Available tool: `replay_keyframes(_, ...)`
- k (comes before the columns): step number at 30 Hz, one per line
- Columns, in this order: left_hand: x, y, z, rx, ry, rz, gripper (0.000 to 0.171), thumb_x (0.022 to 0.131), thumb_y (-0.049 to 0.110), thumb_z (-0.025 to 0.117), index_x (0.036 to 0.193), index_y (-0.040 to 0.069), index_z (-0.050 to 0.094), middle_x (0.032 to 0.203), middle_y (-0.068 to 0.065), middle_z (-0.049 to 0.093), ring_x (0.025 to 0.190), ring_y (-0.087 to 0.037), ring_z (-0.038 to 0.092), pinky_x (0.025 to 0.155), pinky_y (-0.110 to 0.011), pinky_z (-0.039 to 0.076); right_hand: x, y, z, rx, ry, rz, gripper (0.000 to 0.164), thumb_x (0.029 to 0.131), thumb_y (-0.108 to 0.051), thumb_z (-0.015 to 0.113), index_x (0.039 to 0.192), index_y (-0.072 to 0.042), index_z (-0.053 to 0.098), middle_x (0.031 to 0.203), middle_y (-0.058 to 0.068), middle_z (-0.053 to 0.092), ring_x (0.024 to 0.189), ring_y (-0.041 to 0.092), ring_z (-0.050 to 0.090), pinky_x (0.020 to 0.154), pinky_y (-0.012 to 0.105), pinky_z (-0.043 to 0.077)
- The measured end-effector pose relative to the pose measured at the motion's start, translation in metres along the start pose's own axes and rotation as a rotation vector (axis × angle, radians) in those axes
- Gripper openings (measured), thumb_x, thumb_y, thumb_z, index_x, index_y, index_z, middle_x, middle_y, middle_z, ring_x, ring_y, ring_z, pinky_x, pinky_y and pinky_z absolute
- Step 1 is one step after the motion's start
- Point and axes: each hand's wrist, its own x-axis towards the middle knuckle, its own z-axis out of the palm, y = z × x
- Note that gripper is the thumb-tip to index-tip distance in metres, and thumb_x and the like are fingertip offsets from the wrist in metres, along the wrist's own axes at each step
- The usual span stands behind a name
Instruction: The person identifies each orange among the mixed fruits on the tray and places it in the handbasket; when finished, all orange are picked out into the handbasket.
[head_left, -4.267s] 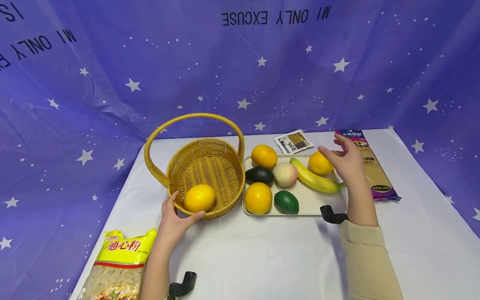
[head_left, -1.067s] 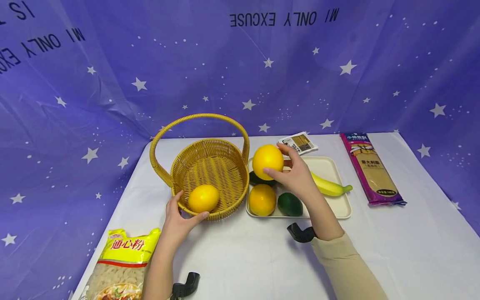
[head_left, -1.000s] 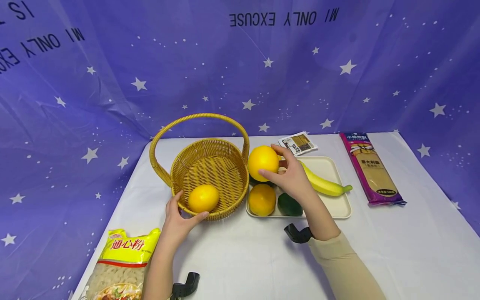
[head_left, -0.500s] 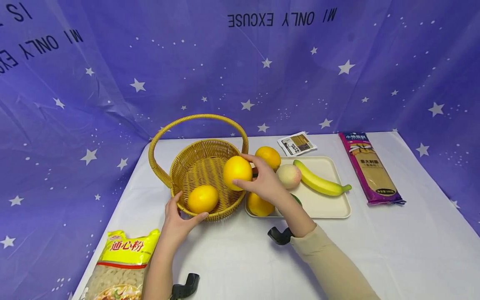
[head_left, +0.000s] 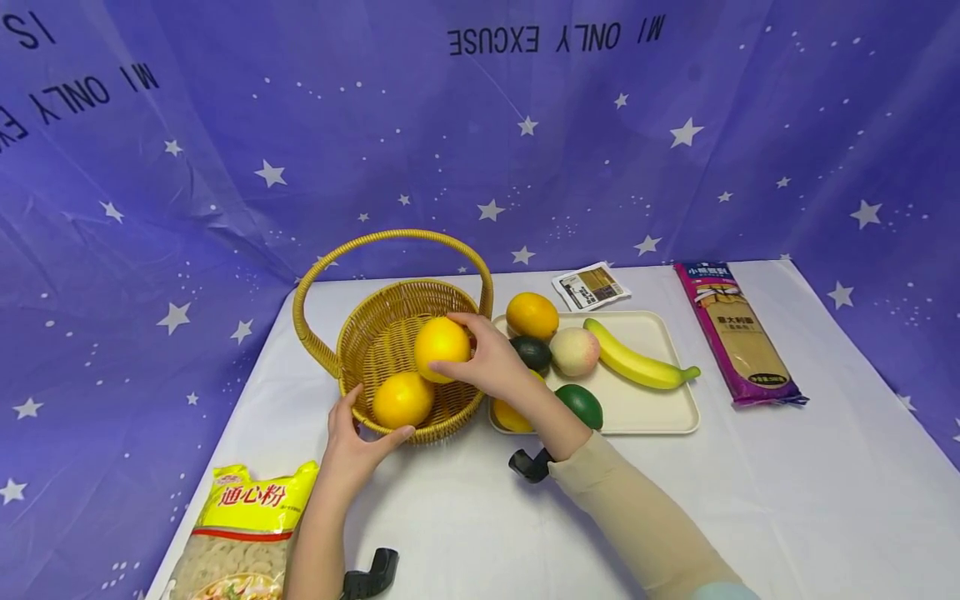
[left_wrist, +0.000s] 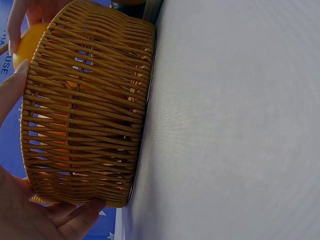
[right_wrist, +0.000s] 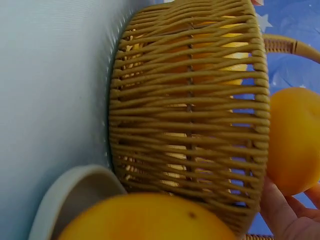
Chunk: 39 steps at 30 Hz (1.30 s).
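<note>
My right hand (head_left: 491, 360) holds an orange (head_left: 438, 347) between thumb and fingers, over the right part of the wicker basket (head_left: 372, 321). In the right wrist view the orange (right_wrist: 295, 142) appears just above the basket's rim. Inside the basket, near its front, lies a yellow oval fruit (head_left: 403, 400). My left hand (head_left: 356, 448) grips the basket's front left rim. The left wrist view has its fingers (left_wrist: 82, 220) curled against the wicker wall and its thumb at the rim.
Right of the basket, a cream tray (head_left: 637, 418) bears a banana (head_left: 637, 358), a peach (head_left: 575, 352), a green fruit (head_left: 580, 406), a dark avocado (head_left: 531, 354) and orange-yellow fruits. A sachet (head_left: 591, 287), a noodle pack (head_left: 738, 333) and a macaroni bag (head_left: 243, 533) lie around.
My right hand has taken the orange from the tray's back right and carried it left, over the basket. My left hand has kept its place on the rim.
</note>
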Motion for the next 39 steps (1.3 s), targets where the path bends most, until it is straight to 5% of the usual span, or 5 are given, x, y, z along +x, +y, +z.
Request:
replay_keyframes(10, 0.000, 0.001, 0.001, -0.016, -0.003, -0.001, 0.113, 0.075, 0.057, 0.076, 0.155, 0.016, 0.007, 0.157, -0.020, 0.001, 0.141, -0.042, 0.018, 0.110, -0.057, 0.024, 0.015, 0.005, 0.012, -0.082, 0.029, 0.044, 0.082, 0.078, -0.042, 0.079, 0.145, -0.013, 0.042, 0.142, 0.008, 0.045, 0.120, 0.025, 0.050, 0.096, 0.044, 0.046)
replay_keyframes(39, 0.001, 0.002, 0.002, -0.003, -0.001, 0.016, 0.113, 0.076, 0.056, 0.076, 0.155, 0.015, 0.006, 0.157, -0.020, 0.002, 0.140, -0.042, 0.019, 0.111, -0.055, 0.024, 0.048, 0.008, 0.036, -0.234, -0.079, 0.236, 0.080, 0.082, -0.045, 0.074, 0.145, -0.010, 0.039, 0.138, 0.014, 0.045, 0.112, 0.027, 0.054, 0.092, 0.041, 0.048)
